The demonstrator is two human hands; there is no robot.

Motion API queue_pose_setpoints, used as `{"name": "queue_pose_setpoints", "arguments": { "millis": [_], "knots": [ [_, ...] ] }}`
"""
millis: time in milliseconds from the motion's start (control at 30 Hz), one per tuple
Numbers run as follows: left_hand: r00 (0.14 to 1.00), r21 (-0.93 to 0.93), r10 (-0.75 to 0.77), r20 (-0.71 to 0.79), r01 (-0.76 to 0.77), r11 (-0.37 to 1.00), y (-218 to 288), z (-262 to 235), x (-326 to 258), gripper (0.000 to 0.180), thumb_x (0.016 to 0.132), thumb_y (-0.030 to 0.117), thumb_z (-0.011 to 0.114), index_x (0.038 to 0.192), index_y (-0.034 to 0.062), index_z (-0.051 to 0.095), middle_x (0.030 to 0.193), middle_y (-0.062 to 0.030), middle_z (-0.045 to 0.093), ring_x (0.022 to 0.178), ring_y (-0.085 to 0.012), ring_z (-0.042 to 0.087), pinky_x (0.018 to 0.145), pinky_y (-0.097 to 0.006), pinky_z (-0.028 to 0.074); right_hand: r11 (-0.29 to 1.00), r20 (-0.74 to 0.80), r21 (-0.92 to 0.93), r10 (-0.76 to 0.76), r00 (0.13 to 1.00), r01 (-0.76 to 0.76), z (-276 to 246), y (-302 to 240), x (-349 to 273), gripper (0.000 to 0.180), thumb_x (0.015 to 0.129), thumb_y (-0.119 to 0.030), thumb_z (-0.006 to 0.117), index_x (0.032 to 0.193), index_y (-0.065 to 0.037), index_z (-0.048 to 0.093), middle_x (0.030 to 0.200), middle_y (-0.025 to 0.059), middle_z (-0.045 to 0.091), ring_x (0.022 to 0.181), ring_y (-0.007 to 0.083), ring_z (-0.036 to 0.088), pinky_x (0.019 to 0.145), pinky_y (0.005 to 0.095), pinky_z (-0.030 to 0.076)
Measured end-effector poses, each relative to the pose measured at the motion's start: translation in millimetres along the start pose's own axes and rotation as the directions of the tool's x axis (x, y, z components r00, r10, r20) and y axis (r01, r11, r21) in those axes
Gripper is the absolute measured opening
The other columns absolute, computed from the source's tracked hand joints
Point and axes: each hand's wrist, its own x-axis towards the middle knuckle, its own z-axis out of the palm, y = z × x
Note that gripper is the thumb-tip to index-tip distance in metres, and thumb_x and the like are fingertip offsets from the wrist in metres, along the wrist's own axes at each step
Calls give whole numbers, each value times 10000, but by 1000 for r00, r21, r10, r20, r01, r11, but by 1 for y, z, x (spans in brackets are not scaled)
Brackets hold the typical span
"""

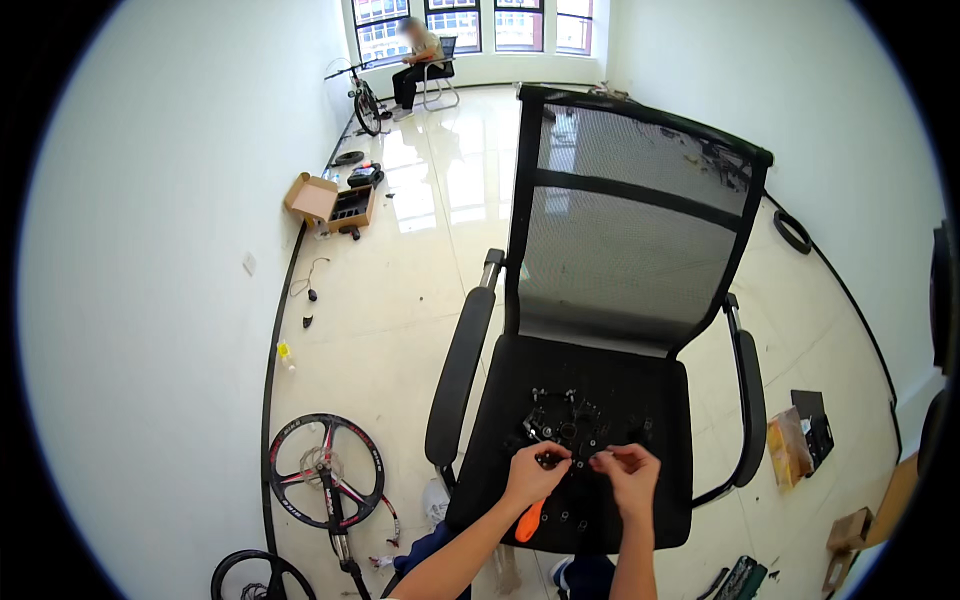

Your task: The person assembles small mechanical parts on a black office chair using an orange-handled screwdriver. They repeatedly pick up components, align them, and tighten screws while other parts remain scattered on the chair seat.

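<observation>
Left hand (535, 475): your fingers curl, tips drawn close together over the seat (645, 385) — whether they pinch anything is too small to tell.
Right hand (628, 480): your fingers bend toward the left, tips close together; a held piece cannot be made out.
Parts (568, 430): small pieces, scattered on the black seat — beyond and between your hands.
Orange handle (531, 522): on the seat, beside your left wrist.
Wheel (322, 468): left of the chair (625, 260).

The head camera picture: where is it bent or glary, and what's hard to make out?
In the head view, the left skirting bows; bright windows reflect as glare on the far floor; the small dark parts on the chair seat merge with its black, hard to tell apart.
</observation>
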Motion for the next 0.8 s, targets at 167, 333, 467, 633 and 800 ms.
{"name": "queue_pose_setpoints", "arguments": {
  "millis": [167, 333, 467, 633, 800],
  "knots": [
    [1000, -111, -7, 25, 10, 994, -19, 3, -9, 106, 810, -4, 695, 916, 7, 691, 940, -56, 720, 850, -116, 678, 795, -251, 539, 933, 656, 318, -343, 672, 166, 7, -119, -87, 166, 593, 144, 791, 659, 108, 643, 659, 234, 660, 597, 330, 699, 547, 432, 605],
    [997, -139, 74, -21, -76, 987, -12, -6, -8, 86, 799, 46, 697, 880, 17, 703, 810, -29, 708, 737, -96, 656, 708, -233, 524, 930, 414, 289, -334, 846, 226, 17, -139, -70, 150, 584, 161, 773, 646, 126, 640, 671, 231, 664, 563, 338, 687, 527, 424, 603],
    [999, -149, 44, 29, -39, 988, -1, -1, -9, 68, 795, 43, 701, 857, 15, 698, 789, -20, 698, 716, -86, 645, 681, -228, 518, 764, 654, 562, -645, 396, 317, 24, -173, -67, 102, 669, 116, 769, 692, 87, 674, 707, 223, 678, 574, 276, 691, 528, 316, 587],
    [1000, -95, 20, 2, -19, 995, -6, -16, -12, 84, 782, 57, 712, 856, 21, 698, 754, -31, 689, 678, -84, 634, 655, -228, 512, 931, 822, 61, -250, 512, 359, 45, -167, -31, 171, 692, 56, 800, 844, 6, 740, 828, 147, 730, 709, 216, 718, 654, 253, 558],
    [994, -64, 69, 83, -63, 996, 6, -10, -13, 156, 788, 116, 734, 906, 22, 693, 813, -42, 704, 739, -96, 659, 690, -246, 525, 997, 359, 26, 62, 931, -76, 39, -50, -47, 109, 755, 81, 741, 840, 64, 675, 739, 135, 695, 664, 190, 695, 624, 292, 568]
  ]
}}
